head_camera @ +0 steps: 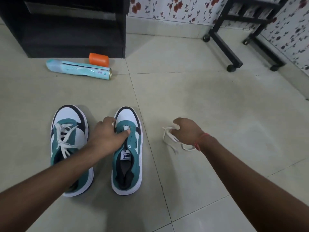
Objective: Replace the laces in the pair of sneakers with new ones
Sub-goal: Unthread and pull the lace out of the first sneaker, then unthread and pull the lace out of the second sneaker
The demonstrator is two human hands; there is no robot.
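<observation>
Two teal, white and navy sneakers stand side by side on the tiled floor, toes pointing away from me. The left sneaker carries a white lace, loosely tied. The right sneaker has bare eyelets apart from a short white bit near the toe end. My left hand grips the front of the right sneaker, thumb pressed by that white bit. To the right, my right hand hovers low over the floor and holds a bunched white lace, whose ends trail on the tiles.
A light-blue spray can lies on its side at the back left, with an orange block behind it, both in front of a black cabinet. A black wheeled stand is at the back right, by the flowered wall.
</observation>
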